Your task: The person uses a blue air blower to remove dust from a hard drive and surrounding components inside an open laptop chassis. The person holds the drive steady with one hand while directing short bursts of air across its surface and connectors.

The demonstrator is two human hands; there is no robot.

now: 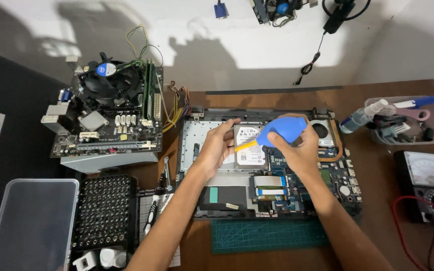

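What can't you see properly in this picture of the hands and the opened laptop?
- Head view: the right hand wraps the blue air blower, hiding its back part.
- The left hand covers the left edge of the hard drive.
- Both forearms hide parts of the laptop's insides.
- The meter is cut off by the right edge.
- The screwdriver bits are too small to tell apart.
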